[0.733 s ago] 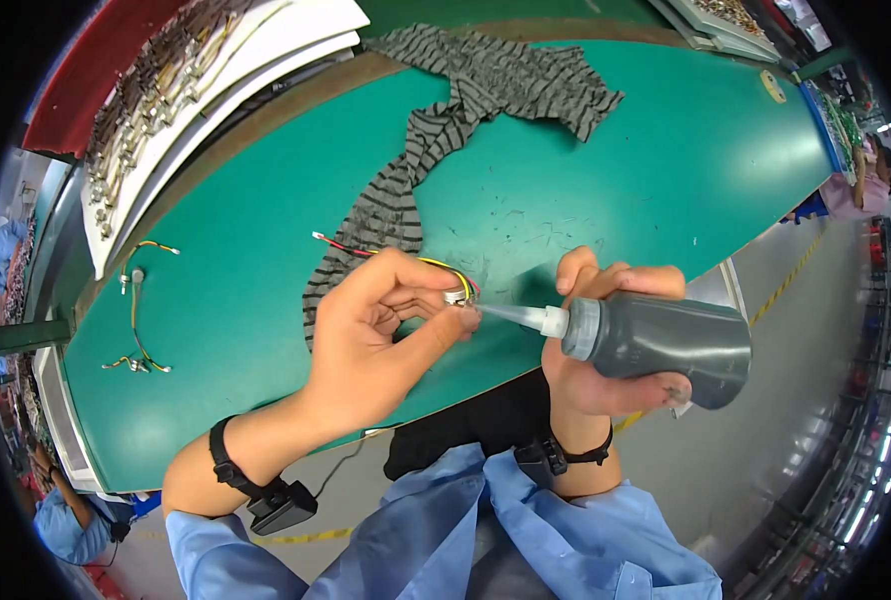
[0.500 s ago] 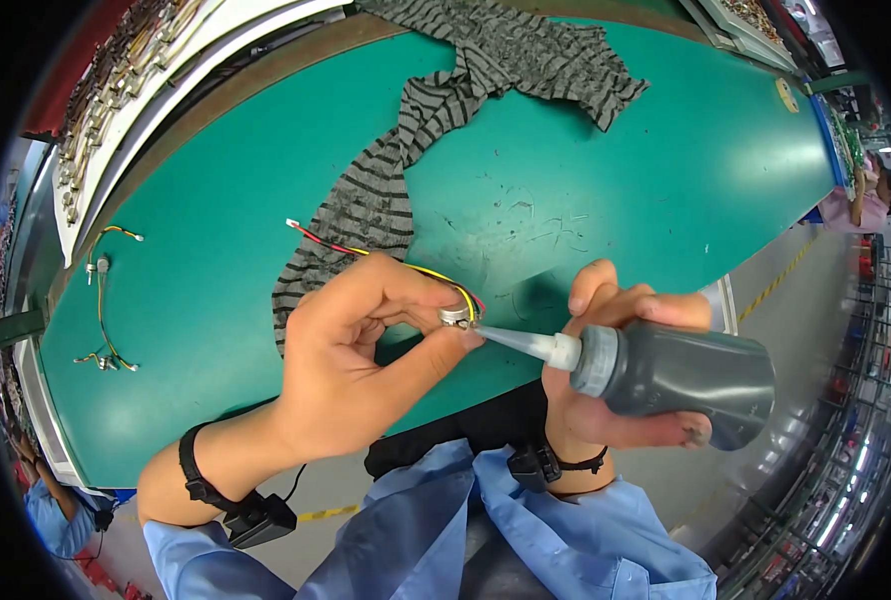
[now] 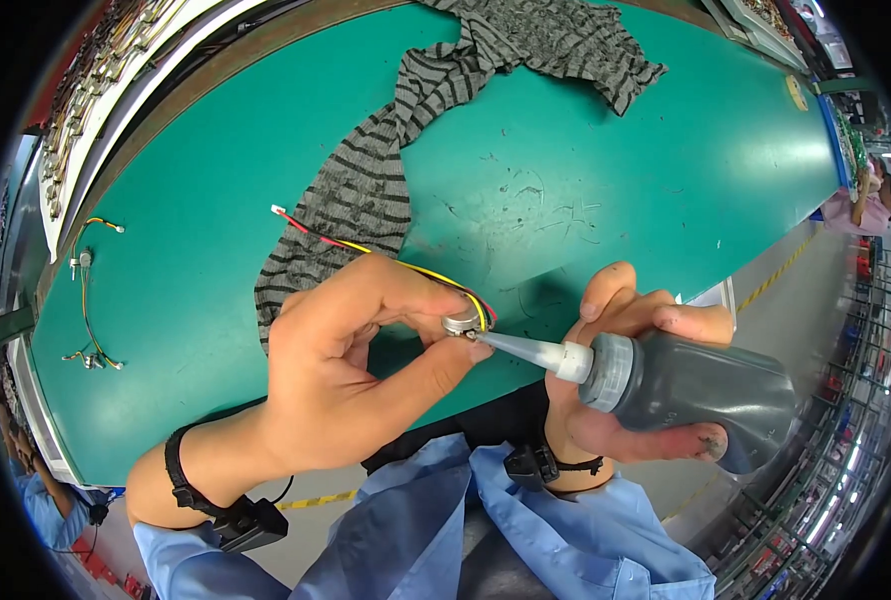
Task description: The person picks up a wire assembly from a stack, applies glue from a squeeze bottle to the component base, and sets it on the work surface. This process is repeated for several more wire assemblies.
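Between thumb and forefinger, my left hand pinches a small round metal potentiometer. Yellow, red and black wires run from it, arching over the fingers to a white plug. My right hand grips a dark grey squeeze bottle, tilted nearly on its side. Its translucent tapered nozzle points left, with the tip at the potentiometer's terminals by the left thumb. Whether the tip touches them, I cannot tell.
A grey and black striped cloth lies across the green table. On the left are two more wired potentiometers. Trays of metal parts stand at the far left. A yellow roll sits far right; another person is beyond.
Both hands stay closed on the potentiometer and the bottle. The bottle has shifted slightly right and down, its nozzle tip still at the potentiometer. The whole view has moved a little.
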Tool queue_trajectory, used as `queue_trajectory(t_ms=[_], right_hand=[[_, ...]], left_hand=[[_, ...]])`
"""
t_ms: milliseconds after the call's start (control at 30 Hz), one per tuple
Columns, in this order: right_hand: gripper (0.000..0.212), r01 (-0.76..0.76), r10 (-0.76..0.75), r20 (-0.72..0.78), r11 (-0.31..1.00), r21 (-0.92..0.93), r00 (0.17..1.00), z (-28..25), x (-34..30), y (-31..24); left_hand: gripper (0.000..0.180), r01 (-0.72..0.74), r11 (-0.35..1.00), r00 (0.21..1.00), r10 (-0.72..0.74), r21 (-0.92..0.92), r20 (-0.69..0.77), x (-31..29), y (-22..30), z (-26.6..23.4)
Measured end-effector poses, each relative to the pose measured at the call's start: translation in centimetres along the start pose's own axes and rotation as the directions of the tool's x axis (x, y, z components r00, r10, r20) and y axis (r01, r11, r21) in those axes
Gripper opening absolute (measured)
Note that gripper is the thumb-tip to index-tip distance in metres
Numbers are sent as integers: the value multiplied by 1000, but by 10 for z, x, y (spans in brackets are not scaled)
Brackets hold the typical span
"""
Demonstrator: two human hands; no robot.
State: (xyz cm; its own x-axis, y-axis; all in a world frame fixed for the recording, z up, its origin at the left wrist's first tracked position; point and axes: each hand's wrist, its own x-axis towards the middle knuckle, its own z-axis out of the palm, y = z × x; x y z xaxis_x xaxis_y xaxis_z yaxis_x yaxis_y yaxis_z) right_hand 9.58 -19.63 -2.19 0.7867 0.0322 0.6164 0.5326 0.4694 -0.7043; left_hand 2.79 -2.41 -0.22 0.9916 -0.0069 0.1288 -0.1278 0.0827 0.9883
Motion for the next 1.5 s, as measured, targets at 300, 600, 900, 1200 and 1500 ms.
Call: queue_trajectory(t_ms=[300,600,900,1200,1500], right_hand=[[69,29,-29,3,996,80,1000,-7,-6,1],[69,41,-45,-71,997,-58,996,-2,-3,2],[68,-14,12,-17,996,-84,1000,0,-1,-2],[78,-50,50,2,986,162,999,-10,-1,-5],[77,-28,25,17,986,164,1000,-12,0,-3]], left_hand=[[32,19,1000,1000,-19,-13,3,-1,1,0],[32,22,1000,1000,-22,1,9,0,2,1],[27,11,998,998,-15,-56,-66,1,1,4],[28,66,994,996,-71,-88,-51,-2,3,4],[28,83,989,994,-90,-123,-54,-3,3,4]])
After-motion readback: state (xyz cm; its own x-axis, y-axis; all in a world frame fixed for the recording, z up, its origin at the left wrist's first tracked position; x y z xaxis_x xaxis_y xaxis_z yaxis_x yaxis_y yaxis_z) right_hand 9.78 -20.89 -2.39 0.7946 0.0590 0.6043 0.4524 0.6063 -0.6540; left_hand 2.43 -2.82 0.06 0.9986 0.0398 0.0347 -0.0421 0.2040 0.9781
